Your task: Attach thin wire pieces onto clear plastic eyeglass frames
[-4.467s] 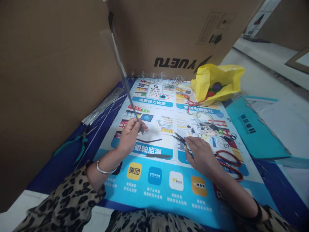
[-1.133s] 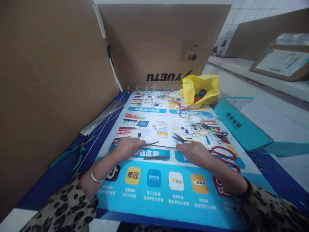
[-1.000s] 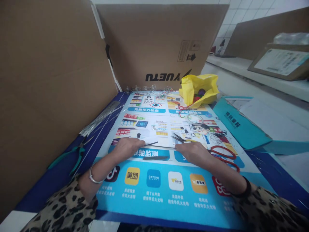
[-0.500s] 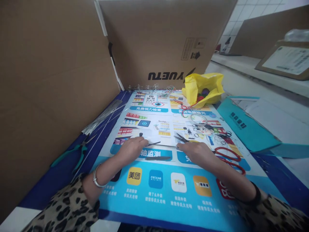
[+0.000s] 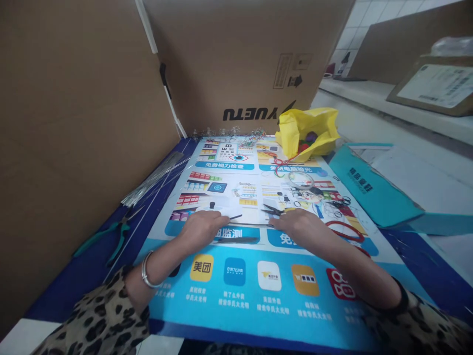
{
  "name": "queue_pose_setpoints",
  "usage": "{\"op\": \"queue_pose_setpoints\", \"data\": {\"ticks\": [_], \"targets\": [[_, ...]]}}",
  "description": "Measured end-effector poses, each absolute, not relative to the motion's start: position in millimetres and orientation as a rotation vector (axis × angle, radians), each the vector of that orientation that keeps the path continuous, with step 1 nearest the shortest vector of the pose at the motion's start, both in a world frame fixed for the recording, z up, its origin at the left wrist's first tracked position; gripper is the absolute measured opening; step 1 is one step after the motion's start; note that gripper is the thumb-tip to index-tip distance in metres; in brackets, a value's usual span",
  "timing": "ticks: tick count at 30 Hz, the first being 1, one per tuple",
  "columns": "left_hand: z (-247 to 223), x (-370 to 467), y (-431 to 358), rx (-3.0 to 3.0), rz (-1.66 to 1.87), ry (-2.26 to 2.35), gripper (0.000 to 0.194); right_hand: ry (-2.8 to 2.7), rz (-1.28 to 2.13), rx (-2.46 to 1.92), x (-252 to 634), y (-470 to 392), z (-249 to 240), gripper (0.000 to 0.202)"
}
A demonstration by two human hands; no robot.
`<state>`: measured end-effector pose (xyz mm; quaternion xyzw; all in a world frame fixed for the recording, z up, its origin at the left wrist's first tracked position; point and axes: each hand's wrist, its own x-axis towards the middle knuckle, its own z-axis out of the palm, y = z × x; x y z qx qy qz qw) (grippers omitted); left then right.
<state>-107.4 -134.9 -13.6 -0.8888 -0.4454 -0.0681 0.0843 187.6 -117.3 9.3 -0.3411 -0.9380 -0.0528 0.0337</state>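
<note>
My left hand [image 5: 205, 228] is closed in a pinch on one end of a thin dark wire [image 5: 249, 225]. My right hand [image 5: 297, 226] pinches the other end, so the wire runs nearly straight across the printed sheet. A short dark end [image 5: 235, 217] sticks out from the left fingers. Just beyond the right fingertips are the jaws of dark pliers [image 5: 272, 210], slightly apart; the right hand hides part of their handles, and whether it touches them is unclear. A flat dark strip [image 5: 238, 240] lies below the wire. Red handles [image 5: 345, 230] lie beside the right forearm.
Teal-handled pliers [image 5: 105, 239] and a bundle of silvery wires [image 5: 153, 180] lie at left. A yellow bag [image 5: 308, 133] stands at the back. A tape ring [image 5: 300, 180] and tangled small parts sit right of centre. Cardboard walls [image 5: 240, 59] rise behind; a teal box [image 5: 369, 185] is at right.
The whole view has shifted slightly. The right hand covers more of the pliers' handles, and the right forearm hides more of the red handles. Both hands keep their pinch on the wire.
</note>
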Motion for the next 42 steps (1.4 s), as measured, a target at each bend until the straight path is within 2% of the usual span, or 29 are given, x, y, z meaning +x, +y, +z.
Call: {"op": "queue_pose_setpoints", "data": {"ticks": [10,20,28,42], "targets": [[-12,-99,-136,-2.691,-0.230,-1.318,0.018,-2.931,-0.333,-1.048,187,-121,21,0.020],[-14,-109,-134,-2.646,-0.303,-1.419,0.022,-2.852,-0.138,-1.159,183,-121,-1,0.034],[-14,-109,-134,-2.675,-0.267,-1.356,0.023,-2.839,-0.152,-1.203,175,-123,-8,0.022],[-13,-106,-133,-2.739,-0.254,-1.311,0.018,-2.687,0.041,-1.186,167,-130,-6,0.026]]}}
